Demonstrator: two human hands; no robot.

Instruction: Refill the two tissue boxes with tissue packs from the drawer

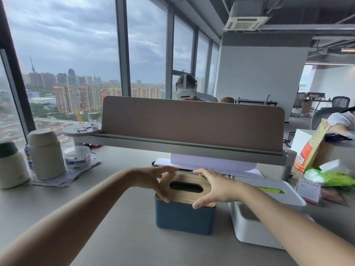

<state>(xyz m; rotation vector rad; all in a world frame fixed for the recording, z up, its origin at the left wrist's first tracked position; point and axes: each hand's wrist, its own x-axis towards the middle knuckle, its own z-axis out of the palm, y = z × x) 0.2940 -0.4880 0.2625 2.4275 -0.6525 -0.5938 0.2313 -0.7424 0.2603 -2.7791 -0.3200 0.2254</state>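
A blue tissue box (pixel 184 219) stands on the desk at centre, topped by a wooden lid (pixel 178 195) with a dark oval slot. My left hand (pixel 153 181) grips the lid's left end and my right hand (pixel 213 186) grips its right end, thumbs at the front edge. The lid rests on the box or just above it; I cannot tell which. To the right stands a white tissue box (pixel 255 225) whose white lid (pixel 272 187) sits tilted and shifted back, with something green showing in its slot. No drawer is in view.
A grey shelf with a brown divider panel (pixel 192 121) overhangs the back of the desk. Two beige jars (pixel 46 154) and a round tub (pixel 76 156) stand at left. A snack bag (pixel 311 146) and green packaging (pixel 330 178) crowd the right. A person with a headset sits behind the divider.
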